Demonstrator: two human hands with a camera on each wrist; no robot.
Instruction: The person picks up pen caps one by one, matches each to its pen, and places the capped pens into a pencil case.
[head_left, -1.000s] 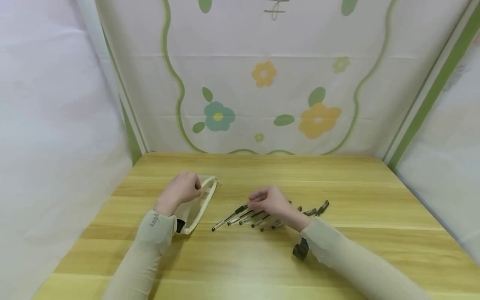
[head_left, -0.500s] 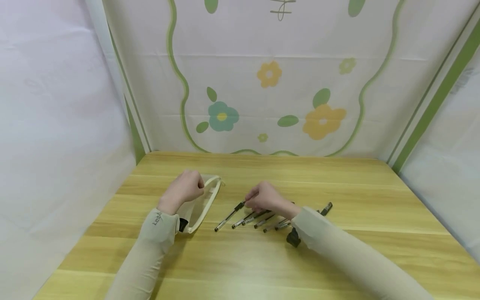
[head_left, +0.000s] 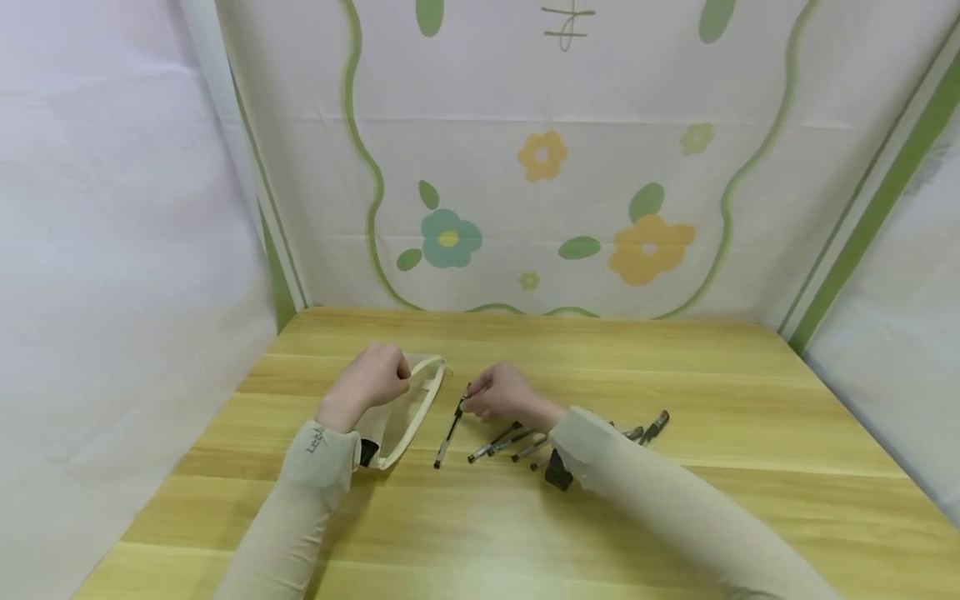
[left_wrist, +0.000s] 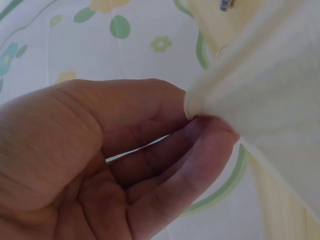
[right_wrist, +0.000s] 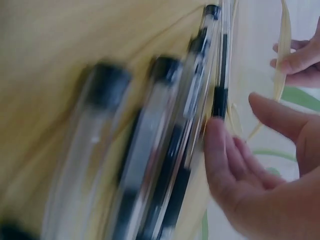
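My left hand (head_left: 372, 379) pinches the rim of a cream zip pouch (head_left: 411, 407), with the thumb and fingertips on the cloth (left_wrist: 265, 95) in the left wrist view. The pouch's mouth gapes toward the right. Just right of it, my right hand (head_left: 506, 393) holds a clear gel pen (head_left: 450, 437) near its black grip (right_wrist: 220, 102). The pen stands at a slant, its black end pointing down toward me. In the right wrist view the fingers hide the pen's upper part, and the thumb (right_wrist: 272, 107) shows apart from them.
Several similar pens (head_left: 483, 447) lie in a slanted row under the right wrist. Another dark pen (head_left: 655, 427) lies farther right on the wooden table (head_left: 480, 533). A white flowered cloth (head_left: 525, 200) rises behind the table's far edge.
My right hand has moved left toward the pouch, drawing the leftmost pen away from the row and tilting it steeper. The left hand keeps its hold on the pouch.
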